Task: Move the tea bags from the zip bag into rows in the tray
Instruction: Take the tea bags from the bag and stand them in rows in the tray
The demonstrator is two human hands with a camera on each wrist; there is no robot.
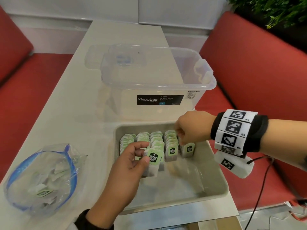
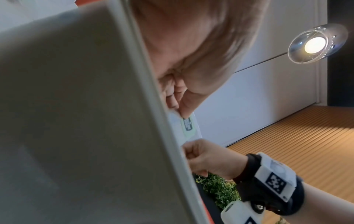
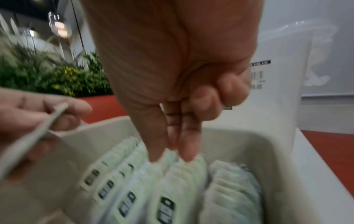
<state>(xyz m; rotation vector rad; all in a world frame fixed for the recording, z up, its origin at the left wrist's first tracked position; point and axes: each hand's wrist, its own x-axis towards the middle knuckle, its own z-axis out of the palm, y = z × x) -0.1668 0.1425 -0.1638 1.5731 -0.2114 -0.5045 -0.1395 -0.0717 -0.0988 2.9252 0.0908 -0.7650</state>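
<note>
A grey tray point(image 1: 181, 179) holds several rows of green-labelled tea bags point(image 1: 157, 140) standing at its far end. Over the tray's left part, my left hand point(image 1: 143, 152) pinches one tea bag point(image 1: 153, 161) by its top between thumb and fingers; the left wrist view shows the same pinch point(image 2: 188, 126) beside the tray wall point(image 2: 76, 106). My right hand point(image 1: 180, 135) reaches down onto the right-hand rows. There its thumb and two fingers point(image 3: 170, 156) pinch the top of a standing bag. The open zip bag point(image 1: 41, 176), with several tea bags inside, lies left of the tray.
A clear Megabox storage box point(image 1: 157, 83) stands just behind the tray, its lid point(image 1: 106, 55) beyond it. Red benches point(image 1: 249, 72) flank the narrow white table. A black cable point(image 1: 259, 188) hangs off my right wrist past the table's right edge.
</note>
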